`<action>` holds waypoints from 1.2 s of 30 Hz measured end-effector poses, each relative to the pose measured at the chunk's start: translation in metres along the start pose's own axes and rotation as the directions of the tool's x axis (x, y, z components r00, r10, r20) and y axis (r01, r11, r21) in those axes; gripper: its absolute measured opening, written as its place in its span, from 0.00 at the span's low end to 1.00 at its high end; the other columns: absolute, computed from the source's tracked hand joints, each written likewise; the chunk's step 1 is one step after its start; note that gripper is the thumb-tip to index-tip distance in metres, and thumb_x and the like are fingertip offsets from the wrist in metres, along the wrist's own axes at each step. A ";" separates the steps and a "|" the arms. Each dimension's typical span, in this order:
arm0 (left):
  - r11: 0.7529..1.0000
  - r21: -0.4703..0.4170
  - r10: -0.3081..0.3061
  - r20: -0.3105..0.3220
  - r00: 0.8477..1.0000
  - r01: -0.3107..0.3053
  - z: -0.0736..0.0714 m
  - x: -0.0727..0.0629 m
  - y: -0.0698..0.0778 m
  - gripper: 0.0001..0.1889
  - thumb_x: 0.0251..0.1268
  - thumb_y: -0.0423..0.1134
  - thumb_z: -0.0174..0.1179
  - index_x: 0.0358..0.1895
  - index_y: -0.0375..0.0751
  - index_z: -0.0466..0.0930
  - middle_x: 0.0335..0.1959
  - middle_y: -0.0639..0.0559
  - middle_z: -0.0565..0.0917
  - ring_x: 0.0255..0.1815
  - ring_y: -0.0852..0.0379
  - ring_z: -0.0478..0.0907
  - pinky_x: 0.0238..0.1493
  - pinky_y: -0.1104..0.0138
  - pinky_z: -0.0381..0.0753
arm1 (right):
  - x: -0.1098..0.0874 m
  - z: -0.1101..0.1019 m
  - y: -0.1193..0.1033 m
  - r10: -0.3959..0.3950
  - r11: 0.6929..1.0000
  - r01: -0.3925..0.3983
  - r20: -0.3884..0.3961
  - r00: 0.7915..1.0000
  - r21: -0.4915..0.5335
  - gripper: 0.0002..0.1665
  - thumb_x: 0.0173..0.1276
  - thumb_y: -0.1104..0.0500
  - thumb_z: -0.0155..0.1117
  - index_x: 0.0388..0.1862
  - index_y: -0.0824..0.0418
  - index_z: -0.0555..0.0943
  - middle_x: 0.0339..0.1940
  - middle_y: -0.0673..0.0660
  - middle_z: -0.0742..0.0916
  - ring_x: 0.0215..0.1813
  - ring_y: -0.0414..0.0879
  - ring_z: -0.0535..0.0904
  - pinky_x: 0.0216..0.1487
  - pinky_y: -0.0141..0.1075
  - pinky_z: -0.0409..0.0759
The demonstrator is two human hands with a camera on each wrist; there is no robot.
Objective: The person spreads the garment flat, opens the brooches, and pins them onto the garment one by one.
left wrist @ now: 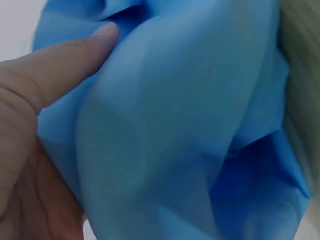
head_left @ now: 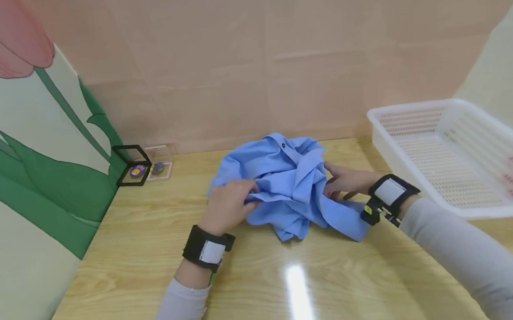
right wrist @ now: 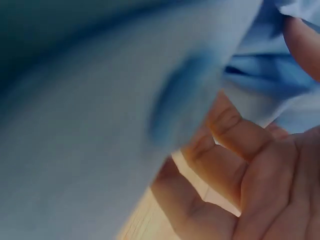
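A crumpled blue button-up shirt (head_left: 279,178) lies in a heap on the wooden table. My left hand (head_left: 230,205) grips its left front part. In the left wrist view, the thumb (left wrist: 75,65) presses on the cloth while the other fingers go behind it, mostly hidden. At the shirt's right side is my right hand (head_left: 349,180), thumb and fingers apart and loosely bent against the fabric. The right wrist view has those fingers (right wrist: 225,145) partly covered by a blurred flap of the shirt (right wrist: 100,115); no firm pinch shows there.
A white perforated plastic basket (head_left: 414,171) stands to the right, beside the right forearm. At the back left are a black-framed case (head_left: 131,182) and a clear case (head_left: 166,172), each with a small trinket. A tan covering (head_left: 252,83) rises behind the table (head_left: 148,262).
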State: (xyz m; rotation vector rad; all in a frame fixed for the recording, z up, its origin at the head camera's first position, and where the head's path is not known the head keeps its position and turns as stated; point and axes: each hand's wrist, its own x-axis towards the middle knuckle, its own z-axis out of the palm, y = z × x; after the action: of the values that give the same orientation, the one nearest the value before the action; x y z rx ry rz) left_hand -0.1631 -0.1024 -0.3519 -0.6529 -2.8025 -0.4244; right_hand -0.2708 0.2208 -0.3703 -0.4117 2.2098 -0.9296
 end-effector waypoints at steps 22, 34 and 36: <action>0.992 -0.100 -0.081 0.005 0.997 0.081 -0.038 -0.018 -0.062 0.16 0.56 0.26 0.56 0.46 0.43 0.85 0.39 0.47 0.87 0.36 0.50 0.82 0.39 0.56 0.81 | -0.036 -0.052 -0.005 -0.022 0.972 0.079 -0.248 0.969 0.220 0.21 0.73 0.63 0.46 0.62 0.53 0.73 0.39 0.45 0.89 0.46 0.38 0.85 0.57 0.51 0.78; 0.991 -0.088 -0.109 -0.037 0.993 0.105 -0.096 -0.009 -0.096 0.20 0.55 0.22 0.51 0.49 0.37 0.84 0.44 0.41 0.87 0.44 0.45 0.83 0.49 0.51 0.81 | -0.062 -0.091 -0.023 -0.030 0.853 0.248 -0.431 0.902 0.459 0.24 0.76 0.66 0.45 0.30 0.40 0.80 0.28 0.41 0.79 0.35 0.38 0.77 0.46 0.41 0.76; 0.991 -0.089 -0.104 -0.061 0.993 0.099 -0.109 -0.004 -0.103 0.23 0.53 0.19 0.48 0.49 0.36 0.84 0.45 0.39 0.86 0.45 0.43 0.81 0.49 0.50 0.79 | -0.066 -0.102 -0.028 -0.053 0.791 0.317 -0.457 0.888 0.523 0.24 0.76 0.68 0.46 0.30 0.42 0.80 0.28 0.42 0.80 0.33 0.38 0.76 0.42 0.39 0.75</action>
State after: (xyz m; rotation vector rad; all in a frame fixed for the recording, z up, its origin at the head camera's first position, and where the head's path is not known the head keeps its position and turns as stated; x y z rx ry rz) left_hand -0.1903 -0.2284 -0.2745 -0.5054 -2.7764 -0.5783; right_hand -0.2952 0.2868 -0.2674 -0.1385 2.1079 -1.8989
